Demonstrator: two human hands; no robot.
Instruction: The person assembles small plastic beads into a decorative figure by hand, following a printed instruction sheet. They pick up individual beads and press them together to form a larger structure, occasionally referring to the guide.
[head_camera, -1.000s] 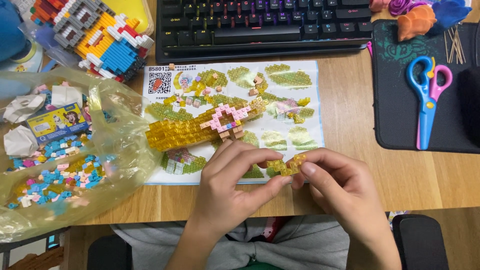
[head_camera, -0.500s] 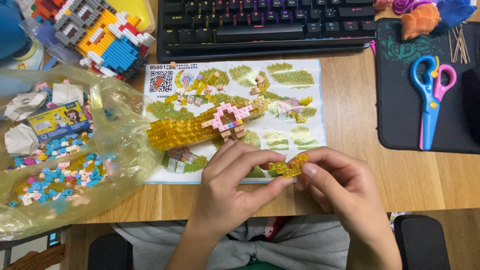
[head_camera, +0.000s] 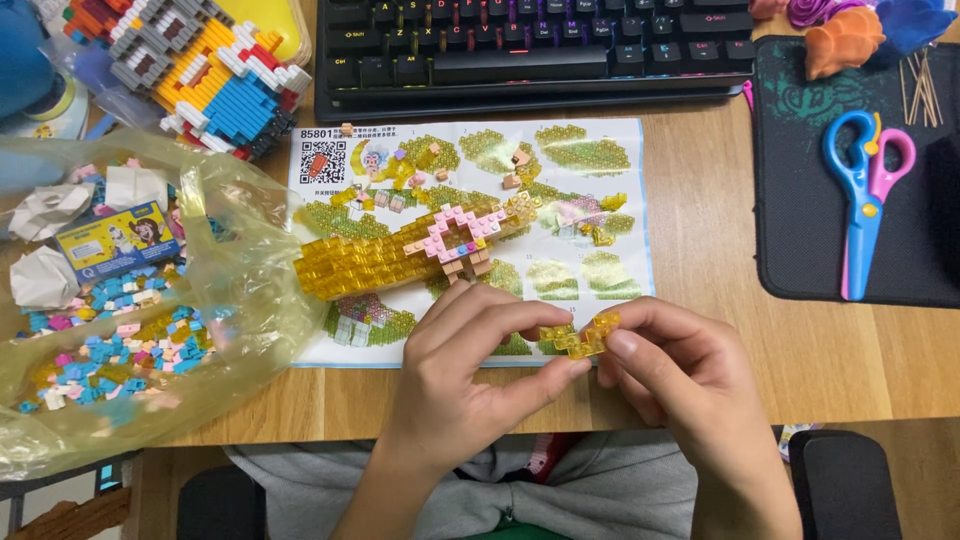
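My left hand (head_camera: 470, 375) and my right hand (head_camera: 680, 370) meet at the near edge of the desk, both pinching a small cluster of clear yellow bricks (head_camera: 580, 337) between thumbs and fingertips. Just beyond them a long clear yellow brick model with a pink part (head_camera: 410, 250) lies across a printed instruction sheet (head_camera: 590, 200). A few loose tiny bricks rest on the sheet near its top.
A clear plastic bag (head_camera: 130, 310) full of several small coloured bricks, crumpled paper and a little box spreads at the left. A multicoloured brick model (head_camera: 200, 70) sits at the far left, a black keyboard (head_camera: 530, 45) behind the sheet, blue-and-pink scissors (head_camera: 865, 190) on a dark mat (head_camera: 800, 230) at the right.
The hands stay in the same place, with only slight finger shifts on the small yellow piece. Nothing else on the desk has moved.
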